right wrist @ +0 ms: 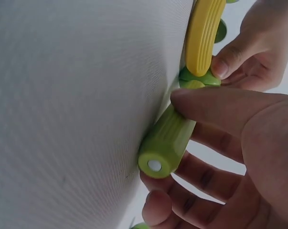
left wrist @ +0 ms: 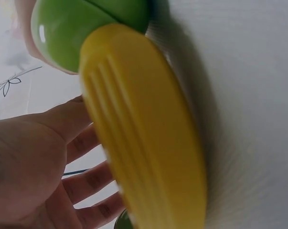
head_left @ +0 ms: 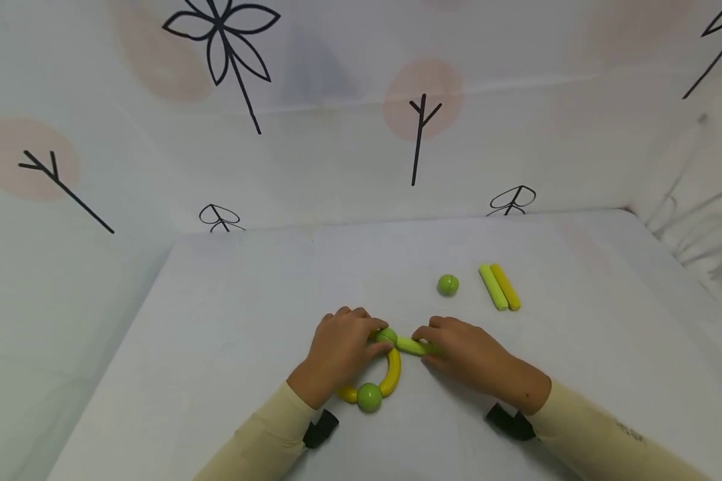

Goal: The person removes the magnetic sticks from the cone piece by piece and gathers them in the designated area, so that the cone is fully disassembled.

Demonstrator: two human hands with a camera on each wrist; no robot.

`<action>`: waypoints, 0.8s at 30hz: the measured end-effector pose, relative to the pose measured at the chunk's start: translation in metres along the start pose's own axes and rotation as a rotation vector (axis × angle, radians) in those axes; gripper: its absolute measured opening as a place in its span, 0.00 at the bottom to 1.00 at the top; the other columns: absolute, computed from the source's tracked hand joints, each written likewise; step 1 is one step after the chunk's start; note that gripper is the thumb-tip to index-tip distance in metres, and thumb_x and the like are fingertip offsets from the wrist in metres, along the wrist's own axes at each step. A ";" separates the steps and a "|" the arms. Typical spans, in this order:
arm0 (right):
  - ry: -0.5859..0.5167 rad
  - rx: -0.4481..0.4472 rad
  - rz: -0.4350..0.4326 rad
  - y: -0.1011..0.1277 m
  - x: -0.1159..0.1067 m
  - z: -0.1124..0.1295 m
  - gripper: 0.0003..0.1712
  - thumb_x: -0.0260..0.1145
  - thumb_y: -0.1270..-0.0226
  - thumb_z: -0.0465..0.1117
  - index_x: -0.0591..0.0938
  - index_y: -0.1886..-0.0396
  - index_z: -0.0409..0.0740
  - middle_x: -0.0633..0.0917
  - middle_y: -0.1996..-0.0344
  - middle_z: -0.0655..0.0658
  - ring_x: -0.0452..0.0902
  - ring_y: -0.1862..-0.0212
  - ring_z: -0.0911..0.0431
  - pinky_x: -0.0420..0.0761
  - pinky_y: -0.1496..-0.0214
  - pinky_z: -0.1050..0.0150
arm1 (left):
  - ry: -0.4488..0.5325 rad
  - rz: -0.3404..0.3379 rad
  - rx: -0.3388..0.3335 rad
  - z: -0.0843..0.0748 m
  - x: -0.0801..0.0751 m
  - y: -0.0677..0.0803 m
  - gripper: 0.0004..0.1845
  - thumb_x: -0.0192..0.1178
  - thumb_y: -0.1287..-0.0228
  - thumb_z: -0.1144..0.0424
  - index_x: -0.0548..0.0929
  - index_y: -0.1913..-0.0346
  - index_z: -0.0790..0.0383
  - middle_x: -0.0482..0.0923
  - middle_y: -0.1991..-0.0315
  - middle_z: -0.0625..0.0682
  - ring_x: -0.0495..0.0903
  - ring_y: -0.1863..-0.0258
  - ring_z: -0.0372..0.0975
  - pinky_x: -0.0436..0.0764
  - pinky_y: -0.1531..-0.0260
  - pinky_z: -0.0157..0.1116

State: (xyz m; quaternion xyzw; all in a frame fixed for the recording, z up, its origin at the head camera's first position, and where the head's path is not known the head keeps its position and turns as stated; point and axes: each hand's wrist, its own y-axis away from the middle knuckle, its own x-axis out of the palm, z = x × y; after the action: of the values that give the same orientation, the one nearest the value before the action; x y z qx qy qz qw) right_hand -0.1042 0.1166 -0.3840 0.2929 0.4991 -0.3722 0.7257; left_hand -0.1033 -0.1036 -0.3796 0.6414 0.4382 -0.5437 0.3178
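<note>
Green straight rod (head_left: 413, 346) lies on the white table (head_left: 228, 314), I pinch it with my right hand (head_left: 466, 354) against the green ball (head_left: 388, 335), which my left hand (head_left: 339, 351) grips atop the yellow curved piece (head_left: 392, 373).

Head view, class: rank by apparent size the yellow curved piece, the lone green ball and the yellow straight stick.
1. Yellow curved piece, largest, though hands hide part of it.
2. Yellow straight stick.
3. Lone green ball, smallest.
The curve lies nearer the camera, which flatters it.
</note>
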 end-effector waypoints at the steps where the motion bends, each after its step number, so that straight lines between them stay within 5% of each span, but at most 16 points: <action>1: -0.009 0.001 0.009 0.000 0.000 0.000 0.17 0.76 0.42 0.39 0.86 0.52 0.47 0.80 0.66 0.55 0.73 0.65 0.64 0.80 0.62 0.66 | -0.002 0.005 -0.001 0.000 0.000 0.000 0.19 0.67 0.39 0.42 0.89 0.50 0.47 0.86 0.59 0.44 0.81 0.60 0.41 0.76 0.64 0.38; 14: -0.129 -0.089 0.031 0.003 0.000 0.000 0.14 0.72 0.37 0.37 0.84 0.52 0.42 0.81 0.65 0.53 0.74 0.64 0.65 0.80 0.61 0.65 | -0.026 0.028 -0.029 0.000 0.001 0.001 0.19 0.67 0.39 0.41 0.89 0.50 0.47 0.87 0.58 0.44 0.81 0.59 0.41 0.78 0.63 0.40; 24: -0.231 -0.027 0.133 -0.002 -0.007 -0.012 0.13 0.69 0.32 0.39 0.83 0.50 0.46 0.80 0.63 0.55 0.72 0.63 0.64 0.78 0.58 0.65 | -0.025 0.014 -0.021 -0.003 0.002 -0.003 0.19 0.66 0.40 0.40 0.90 0.51 0.46 0.87 0.59 0.44 0.81 0.60 0.41 0.77 0.63 0.40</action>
State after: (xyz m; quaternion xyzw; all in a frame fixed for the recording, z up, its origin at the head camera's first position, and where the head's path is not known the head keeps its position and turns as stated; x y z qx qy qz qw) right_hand -0.1134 0.1273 -0.3815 0.2706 0.3965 -0.3476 0.8055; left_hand -0.1044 -0.0990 -0.3811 0.6343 0.4355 -0.5448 0.3334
